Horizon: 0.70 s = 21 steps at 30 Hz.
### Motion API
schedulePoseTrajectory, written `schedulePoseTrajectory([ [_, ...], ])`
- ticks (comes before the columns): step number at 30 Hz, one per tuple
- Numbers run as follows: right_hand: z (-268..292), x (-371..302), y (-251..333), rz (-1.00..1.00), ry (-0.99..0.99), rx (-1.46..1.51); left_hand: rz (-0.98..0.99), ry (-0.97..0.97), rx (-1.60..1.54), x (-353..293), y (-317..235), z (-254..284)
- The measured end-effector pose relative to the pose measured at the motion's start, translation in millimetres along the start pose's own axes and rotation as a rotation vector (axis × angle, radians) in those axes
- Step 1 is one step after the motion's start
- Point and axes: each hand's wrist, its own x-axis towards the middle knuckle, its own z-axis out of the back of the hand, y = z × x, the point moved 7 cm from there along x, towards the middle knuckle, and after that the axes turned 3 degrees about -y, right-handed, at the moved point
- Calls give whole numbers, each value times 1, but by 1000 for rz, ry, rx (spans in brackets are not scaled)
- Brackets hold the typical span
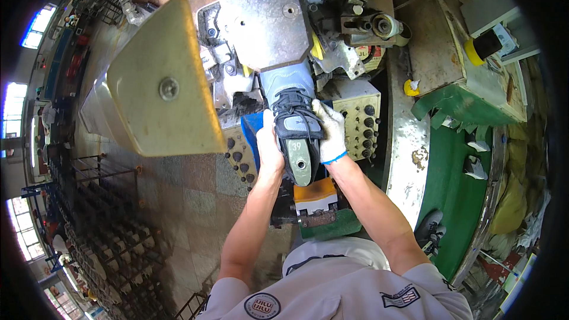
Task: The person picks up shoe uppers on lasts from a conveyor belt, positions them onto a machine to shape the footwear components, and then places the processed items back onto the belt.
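Note:
A grey-blue shoe upper (288,84) with dark laces sits on a grey-green shoe last (299,169), its toe end tucked below a thick metal plate (261,24) of a machine. The round hole in the last's heel end faces me. My left hand (269,145) presses against the left side of the shoe, its fingers partly hidden behind it. On the opposite side, my right hand (332,132), in a white glove with a blue cuff, wraps round the shoe near the tongue. Both hands hold the shoe between them.
A large beige machine cover (160,86) juts out at the left. Control panels with dark knobs (368,130) flank the shoe. An orange pad (315,189) lies just below the last. Shoe racks (118,249) stand at lower left; a green-covered bench (450,160) is at right.

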Motion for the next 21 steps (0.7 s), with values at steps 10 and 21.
schedulePoseTrajectory([
  [10,2,-5,5,101,-81,-188,-117,-29,-10,0,11,5],
  [21,145,-83,92,180,-28,-83,17,-472,787,-94,134,169],
])
